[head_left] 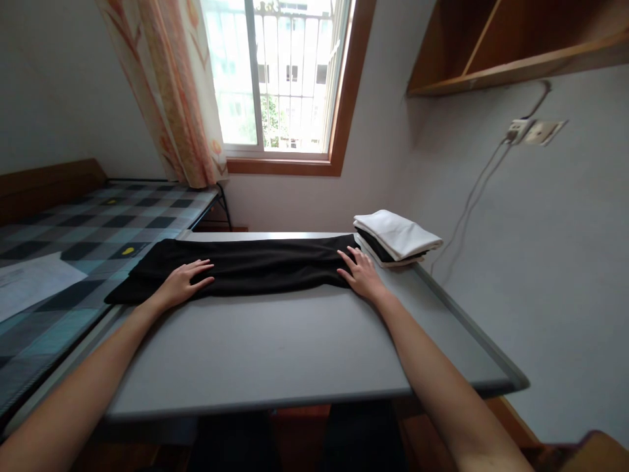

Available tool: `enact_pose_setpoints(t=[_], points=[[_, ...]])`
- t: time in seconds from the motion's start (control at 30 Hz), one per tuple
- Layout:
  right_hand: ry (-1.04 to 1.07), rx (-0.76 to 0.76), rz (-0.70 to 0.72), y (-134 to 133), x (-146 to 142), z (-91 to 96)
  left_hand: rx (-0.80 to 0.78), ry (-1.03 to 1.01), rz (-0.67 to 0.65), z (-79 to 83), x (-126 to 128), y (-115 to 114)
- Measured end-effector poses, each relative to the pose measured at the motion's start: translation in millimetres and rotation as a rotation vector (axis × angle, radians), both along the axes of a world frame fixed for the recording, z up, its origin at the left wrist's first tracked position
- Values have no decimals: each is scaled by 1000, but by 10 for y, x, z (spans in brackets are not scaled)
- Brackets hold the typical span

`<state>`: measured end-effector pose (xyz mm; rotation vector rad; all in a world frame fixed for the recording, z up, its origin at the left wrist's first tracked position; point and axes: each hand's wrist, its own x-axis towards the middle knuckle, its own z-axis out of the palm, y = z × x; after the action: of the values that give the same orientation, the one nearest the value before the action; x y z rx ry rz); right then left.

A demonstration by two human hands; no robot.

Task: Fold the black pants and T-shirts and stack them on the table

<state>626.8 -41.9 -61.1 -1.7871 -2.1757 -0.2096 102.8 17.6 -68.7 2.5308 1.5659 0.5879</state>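
A long black garment [275,265], folded lengthwise and looking like trousers, lies across the grey-white table [275,354]. Its left end reaches over the table's left edge toward the bed. My left hand [187,282] rests on the cloth left of its middle, fingers stretched out and palm down. At the right end of the garment, my right hand [361,272] lies with its fingers spread on the black fabric. Just beyond that hand sits a stack of folded cloths [398,236], white on top with black and pale layers below.
To the left is a bed with a checked cover [162,210] and a paper sheet [39,282] on it. A curtain [171,98] hangs by the barred window [280,78]. On the right wall are a shelf [521,59] and a socket with a cable [518,131].
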Motion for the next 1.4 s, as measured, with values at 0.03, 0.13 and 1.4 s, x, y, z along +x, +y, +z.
enact_pose_setpoints(t=[0.03,0.13,1.4], points=[[-4,4,-51,-14,43,-14,4,27,8,-14,-13,-6],[-17,-33,-176,-60,111,-18,-25,100,56,-38,-72,-45],[24,-81,-92,-211,-435,83,11,-76,-89,74,257,-354]])
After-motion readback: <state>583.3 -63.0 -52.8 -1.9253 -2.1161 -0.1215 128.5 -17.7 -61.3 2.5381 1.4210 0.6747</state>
